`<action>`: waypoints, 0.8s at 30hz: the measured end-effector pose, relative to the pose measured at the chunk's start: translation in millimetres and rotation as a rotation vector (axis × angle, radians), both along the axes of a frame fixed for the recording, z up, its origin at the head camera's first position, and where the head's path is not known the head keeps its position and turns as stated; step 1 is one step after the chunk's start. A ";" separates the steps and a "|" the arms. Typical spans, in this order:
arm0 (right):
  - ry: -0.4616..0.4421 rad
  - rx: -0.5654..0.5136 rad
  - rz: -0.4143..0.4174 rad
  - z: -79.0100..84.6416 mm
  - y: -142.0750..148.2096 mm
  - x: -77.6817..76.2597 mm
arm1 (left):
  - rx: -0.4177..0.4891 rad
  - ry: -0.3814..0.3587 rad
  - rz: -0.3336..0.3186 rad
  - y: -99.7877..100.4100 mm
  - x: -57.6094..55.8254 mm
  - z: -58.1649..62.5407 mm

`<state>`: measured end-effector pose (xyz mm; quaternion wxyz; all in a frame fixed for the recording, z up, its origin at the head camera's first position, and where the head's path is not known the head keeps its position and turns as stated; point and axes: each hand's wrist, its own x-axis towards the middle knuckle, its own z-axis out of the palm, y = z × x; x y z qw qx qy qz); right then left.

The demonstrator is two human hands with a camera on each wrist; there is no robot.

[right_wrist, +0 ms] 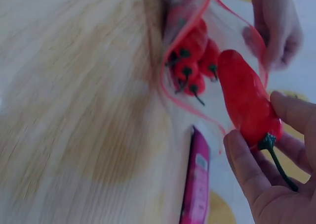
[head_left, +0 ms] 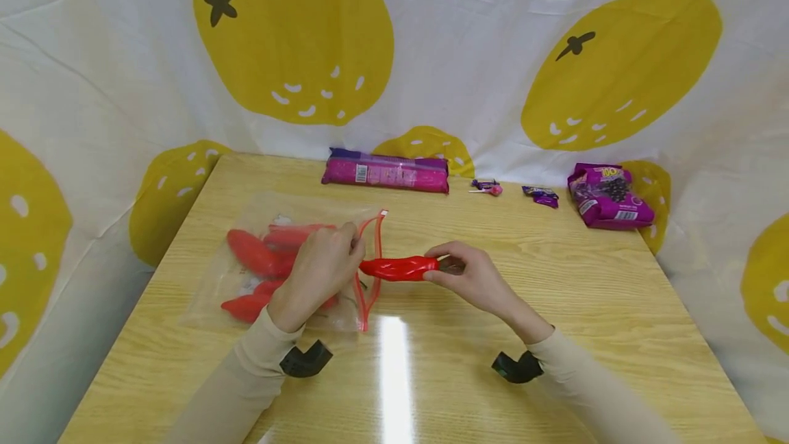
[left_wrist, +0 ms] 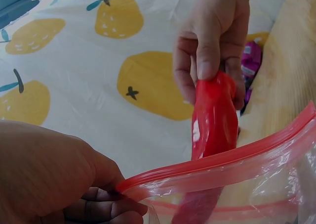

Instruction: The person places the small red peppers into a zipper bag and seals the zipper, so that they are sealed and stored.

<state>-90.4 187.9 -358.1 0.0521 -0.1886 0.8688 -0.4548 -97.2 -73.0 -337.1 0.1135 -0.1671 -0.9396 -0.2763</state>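
My right hand [head_left: 471, 276] holds a glossy red chili pepper [head_left: 401, 268] at its stem end, its tip pointing left. In the right wrist view, the dark green stem [right_wrist: 279, 164] of this chili pepper shows against the palm. My left hand [head_left: 320, 266] pinches the red zip edge of a clear zip bag [left_wrist: 212, 162], whose mouth gapes toward the right hand. The pepper's tip overlaps the bag's mouth; in the left wrist view its lower end shows through the clear plastic. Several red chili peppers [head_left: 249, 252] lie inside the bag, partly hidden by the left hand.
Along the back of the wooden table [head_left: 555, 279] lie a long purple packet [head_left: 388, 171], a lollipop [head_left: 495, 190], small purple wrapped sweets [head_left: 541, 196] and a bigger purple bag [head_left: 610, 211]. A lemon-print curtain [head_left: 456, 53] hangs behind.
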 end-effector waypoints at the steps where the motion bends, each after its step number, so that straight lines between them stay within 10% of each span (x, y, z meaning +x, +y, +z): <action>1: 0.005 -0.007 0.023 -2.3 -7.8 -1.4 | -0.003 -0.004 0.001 -0.1 0.0 -0.1; 10: -0.022 -0.101 0.185 -16.0 -60.4 -11.8 | -0.015 -0.027 0.002 -0.7 0.5 0.6; 24: 0.029 -0.003 0.220 -16.5 -104.0 -10.8 | -0.006 0.062 0.008 -1.2 -1.1 -0.6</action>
